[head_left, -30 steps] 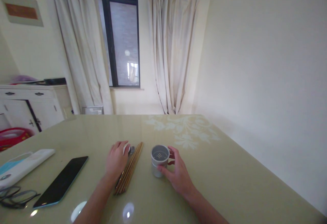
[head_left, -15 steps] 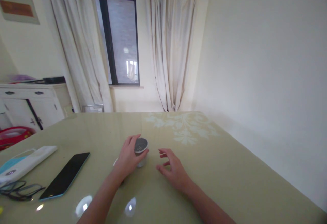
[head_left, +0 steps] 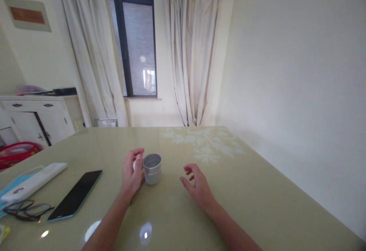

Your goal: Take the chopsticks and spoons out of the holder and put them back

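Observation:
A grey metal cup stands upright on the table, its top uncovered and a few specks visible inside. Just left of it is my left hand, thumb and fingers closed around what looks like the cup's pale lid, mostly hidden by the fingers. Under that hand lies a thin brownish thing, largely covered. My right hand hovers to the right of the cup, apart from it, fingers loosely curved with a gap to the thumb and nothing held.
A phone lies to the left on the glossy table. Beyond it are glasses, a white power strip-like bar and a blue item. A wall runs along the table's right side.
My left hand has moved left off the top of the cup, and the perforated cover seen there before is gone from it. The right hand has shifted slightly right.

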The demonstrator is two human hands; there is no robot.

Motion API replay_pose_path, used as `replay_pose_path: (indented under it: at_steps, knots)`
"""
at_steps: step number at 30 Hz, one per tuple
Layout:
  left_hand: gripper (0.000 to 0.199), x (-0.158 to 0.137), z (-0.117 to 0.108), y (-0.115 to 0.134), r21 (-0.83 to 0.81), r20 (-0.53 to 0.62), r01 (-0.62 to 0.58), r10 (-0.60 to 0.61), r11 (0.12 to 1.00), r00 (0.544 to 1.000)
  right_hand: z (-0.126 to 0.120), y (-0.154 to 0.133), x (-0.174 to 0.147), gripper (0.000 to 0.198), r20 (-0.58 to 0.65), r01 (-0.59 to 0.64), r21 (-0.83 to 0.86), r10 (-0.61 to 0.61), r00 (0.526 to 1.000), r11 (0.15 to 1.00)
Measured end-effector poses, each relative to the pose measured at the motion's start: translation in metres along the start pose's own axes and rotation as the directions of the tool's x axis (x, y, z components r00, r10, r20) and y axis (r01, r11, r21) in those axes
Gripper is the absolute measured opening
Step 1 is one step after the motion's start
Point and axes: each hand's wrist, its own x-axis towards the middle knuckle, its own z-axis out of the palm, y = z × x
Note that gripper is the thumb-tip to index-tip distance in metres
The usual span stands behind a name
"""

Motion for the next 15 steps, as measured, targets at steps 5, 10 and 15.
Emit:
replay_pose_path:
  at_steps: [5, 10, 15]
  knots:
    - [0.043, -0.015, 0.002, 0.010, 0.155, 0.074, -0.396, 0.389, 0.905, 0.918, -0.004, 0.000, 0.003, 0.021, -0.086, -0.058, -0.081, 0.051, 0.995, 0.995]
    - [0.032, -0.042, 0.028, 0.030, 0.023, 0.330, -0.593, 0.553, 0.805, 0.765, 0.005, -0.004, -0.001, 0.030, 0.023, 0.011, -0.234, -0.006, 1.000, 0.972]
    - [0.032, -0.071, 0.052, 0.053, -0.218, 0.547, -0.585, 0.594, 0.781, 0.590, 0.039, 0.000, -0.021, 0.016, 0.275, 0.175, -0.072, -0.149, 0.950, 0.982]
